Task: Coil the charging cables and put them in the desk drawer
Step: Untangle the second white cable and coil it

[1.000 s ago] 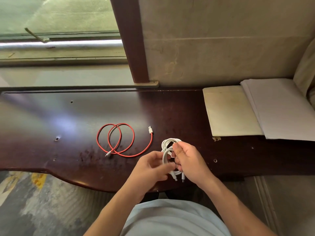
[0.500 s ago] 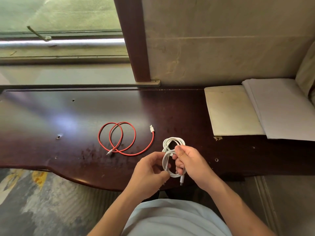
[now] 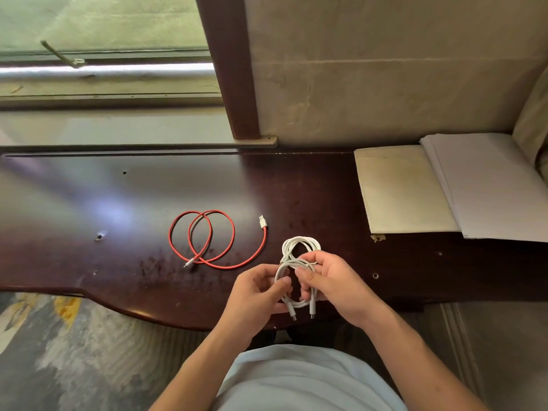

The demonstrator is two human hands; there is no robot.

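A white charging cable (image 3: pixel 299 247) is looped into a small coil held over the desk's front edge. My left hand (image 3: pixel 255 295) pinches one loop on its left side. My right hand (image 3: pixel 332 283) grips the coil from the right, and two white plug ends hang down between the hands. A red cable (image 3: pixel 207 238) lies loosely looped on the dark wooden desk (image 3: pixel 118 203), left of my hands, with its white USB plug pointing away. No drawer shows in this view.
A cream pad (image 3: pixel 400 188) and a white stack of paper (image 3: pixel 492 185) lie at the desk's right end by the wall. A window (image 3: pixel 103 40) and a dark wooden post (image 3: pixel 228 66) stand behind the desk. Patterned floor lies below left.
The hands have drawn slightly apart, opening the lower white loop wider. A second plug end now hangs beside the first. The red cable has not moved.
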